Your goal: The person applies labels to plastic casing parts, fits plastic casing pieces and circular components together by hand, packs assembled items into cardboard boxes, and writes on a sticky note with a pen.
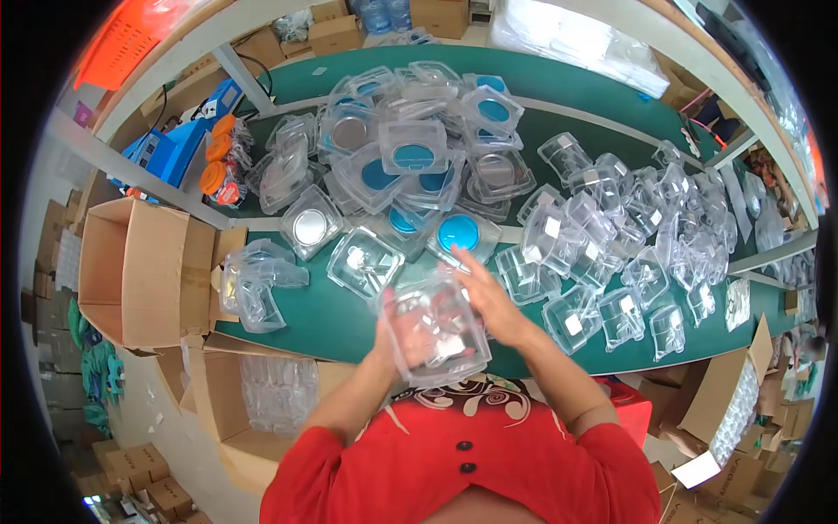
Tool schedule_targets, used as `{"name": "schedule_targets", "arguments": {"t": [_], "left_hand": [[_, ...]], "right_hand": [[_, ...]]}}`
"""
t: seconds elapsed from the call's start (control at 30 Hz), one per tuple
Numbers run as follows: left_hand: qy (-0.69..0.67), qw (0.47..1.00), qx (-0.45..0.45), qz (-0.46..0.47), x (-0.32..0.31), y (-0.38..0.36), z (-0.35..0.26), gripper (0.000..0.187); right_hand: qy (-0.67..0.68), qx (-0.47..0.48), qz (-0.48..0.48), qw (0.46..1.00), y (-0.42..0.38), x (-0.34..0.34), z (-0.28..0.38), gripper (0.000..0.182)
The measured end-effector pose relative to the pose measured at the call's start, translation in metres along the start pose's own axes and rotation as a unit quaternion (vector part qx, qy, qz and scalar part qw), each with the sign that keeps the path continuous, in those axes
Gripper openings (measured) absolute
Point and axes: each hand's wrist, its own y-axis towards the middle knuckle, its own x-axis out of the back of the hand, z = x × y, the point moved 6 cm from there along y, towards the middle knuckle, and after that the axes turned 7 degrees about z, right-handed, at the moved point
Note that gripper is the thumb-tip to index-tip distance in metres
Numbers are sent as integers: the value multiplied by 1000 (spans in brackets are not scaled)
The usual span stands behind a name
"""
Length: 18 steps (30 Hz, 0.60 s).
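Observation:
A clear plastic clamshell package (436,336) is held in front of the red shirt, over the table's near edge. My left hand (397,332) grips it from the left and beneath, with the fingers seen through the plastic. At its upper right, my right hand (489,297) has its fingers stretched out, near the rim; whether they touch it is unclear. Just beyond lie a package with a blue disc (458,232) and a clear package (365,262). A package with a silver disc (310,227) rests to their left.
Packages with discs (412,157) are piled at the back centre. Many clear packages (611,218) cover the right of the green table (327,336). Open cardboard boxes (148,271) stand at the left, with another box (720,402) at the lower right. Shelf posts frame the table.

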Motion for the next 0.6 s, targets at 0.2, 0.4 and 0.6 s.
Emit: {"name": "schedule_targets", "arguments": {"t": [0.2,0.4,0.6], "left_hand": [[2,995,-64,74,-1,-71,0,114],[151,978,-140,20,3,-105,13,122],[235,928,-223,186,39,-114,13,124]], "right_hand": [[-437,74,-40,896,165,64,-6,49],[-596,46,137,790,231,57,-51,38],[-222,-7,73,972,188,98,89,48]]}}
